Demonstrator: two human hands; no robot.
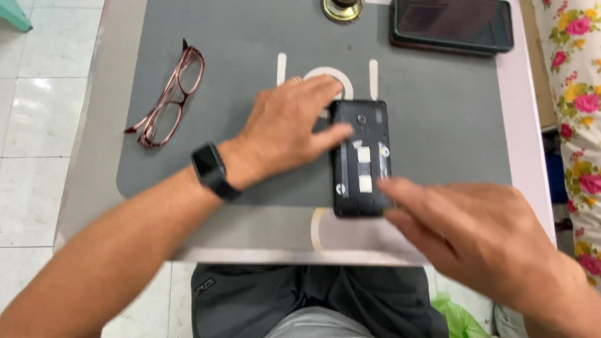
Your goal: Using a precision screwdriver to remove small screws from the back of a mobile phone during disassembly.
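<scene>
Head view shows me the black phone [361, 158] lying back-up on the grey mat [250, 37], its rear cover already off, so the inner frame and white labels are bare; whatever is left inside looks untouched, as far as I can judge. My left hand [285, 128] rests flat against the phone's left edge, fingers spread and steadying, pinching nothing. My right hand [466, 222] hovers at the phone's lower right corner, fingers loosely extended, blurred, holding nothing. Red glasses [168, 97] lie well left of the phone, a dark tablet [452, 24] beyond it.
</scene>
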